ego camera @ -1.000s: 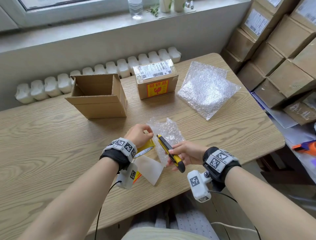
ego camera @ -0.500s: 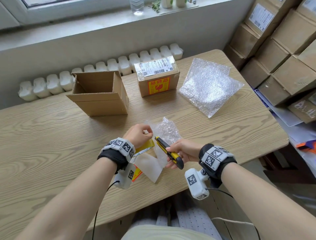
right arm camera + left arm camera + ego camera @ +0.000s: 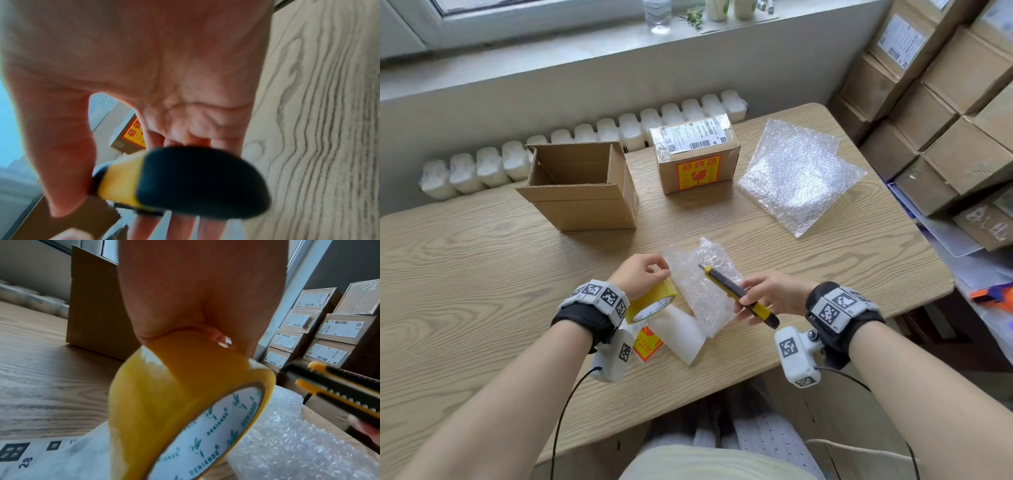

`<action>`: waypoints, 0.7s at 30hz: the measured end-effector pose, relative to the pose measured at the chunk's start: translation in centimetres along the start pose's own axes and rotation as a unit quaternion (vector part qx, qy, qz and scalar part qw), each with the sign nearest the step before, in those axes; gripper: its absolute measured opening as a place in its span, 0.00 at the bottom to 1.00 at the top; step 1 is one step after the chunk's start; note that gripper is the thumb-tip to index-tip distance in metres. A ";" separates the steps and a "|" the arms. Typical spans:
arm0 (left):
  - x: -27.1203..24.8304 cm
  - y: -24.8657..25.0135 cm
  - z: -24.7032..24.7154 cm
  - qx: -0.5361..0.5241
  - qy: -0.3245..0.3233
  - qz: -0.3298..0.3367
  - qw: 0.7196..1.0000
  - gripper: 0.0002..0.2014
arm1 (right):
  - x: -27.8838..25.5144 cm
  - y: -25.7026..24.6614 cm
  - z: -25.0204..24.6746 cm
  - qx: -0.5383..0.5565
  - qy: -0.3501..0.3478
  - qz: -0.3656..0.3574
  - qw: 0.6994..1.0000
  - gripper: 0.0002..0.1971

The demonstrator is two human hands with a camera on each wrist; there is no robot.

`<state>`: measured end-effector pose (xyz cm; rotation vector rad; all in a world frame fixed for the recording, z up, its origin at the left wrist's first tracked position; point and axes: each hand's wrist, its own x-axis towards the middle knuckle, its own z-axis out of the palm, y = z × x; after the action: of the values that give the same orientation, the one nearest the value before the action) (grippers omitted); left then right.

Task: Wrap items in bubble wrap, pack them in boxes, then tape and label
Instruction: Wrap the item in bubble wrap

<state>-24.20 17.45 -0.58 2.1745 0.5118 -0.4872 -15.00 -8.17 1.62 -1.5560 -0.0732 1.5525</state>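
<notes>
Glossy yellow tape roll (image 3: 164, 402), crinkly clear bubble wrap (image 3: 702, 291), matt wood-grain table (image 3: 465, 274).

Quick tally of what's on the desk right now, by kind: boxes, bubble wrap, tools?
Cardboard boxes: 2, an open box and a sealed box
Bubble wrap: 2, a flat stack of sheets and a wrapped bundle
Tape roll: 1, in the left hand
Utility knife: 1, in the right hand
Total: 6

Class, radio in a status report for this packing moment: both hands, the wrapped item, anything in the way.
Left hand pinches tape end. Right hand grips knife, tip over bundle. Bundle on table, not yet boxed. Open box unobstructed.
</notes>
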 end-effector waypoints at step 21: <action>0.6 -0.2 0.8 -0.073 -0.029 -0.007 0.997 0.10 | 6.2 0.5 -2.9 -0.159 0.374 -0.132 0.904 0.26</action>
<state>-23.94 17.04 -1.52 2.0132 0.5148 -0.5020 -11.64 -6.27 -4.02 -2.2057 -0.1019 0.6782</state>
